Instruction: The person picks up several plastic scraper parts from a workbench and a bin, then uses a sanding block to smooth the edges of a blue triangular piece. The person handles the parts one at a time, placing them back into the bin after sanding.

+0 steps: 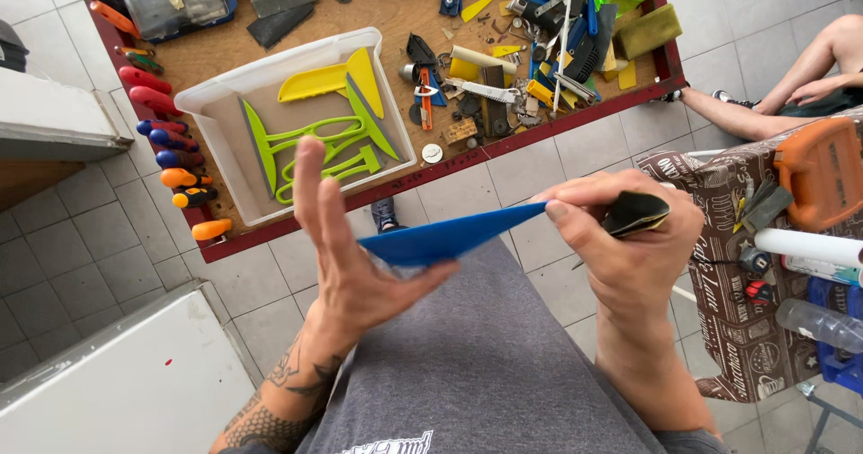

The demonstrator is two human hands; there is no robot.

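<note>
**Blue wedge held over a crowded bench**

Grey floor tiles [81, 265] run under a red-edged workbench [431, 162] that fills the view from ten to two o'clock. At its middle left stands one clear plastic bin [209, 94]; inside lie two yellow wedge-shaped pieces [334, 78] and a tangle of lime-green ones [310, 144], too overlapped for a sure count. Along the bench's nine o'clock edge lies a row of tool handles: two red [148, 92], three dark blue [166, 144] and three orange [193, 198]. One clear lidded box with a blue rim [178, 9] sits at eleven o'clock. Toward one o'clock is a heap of small tools and scraps [512, 58], beyond counting.

At the centre, the left hand [346, 256] is spread, fingers straight up, thumb out under the wide end of one blue plastic wedge [445, 236], which rests against the palm. The right hand [625, 238], at three o'clock from it, pinches the wedge's thin tip between thumb and forefinger and also grips one black, folded sheet [636, 213].

At three o'clock a brown printed cloth [733, 274] covers a side table bearing one orange-handled tool [822, 171], one white tube [809, 245] and one clear bottle [822, 324]. Another person's bare legs [791, 81] show at two o'clock. A white cabinet top [126, 382] lies at eight o'clock.
</note>
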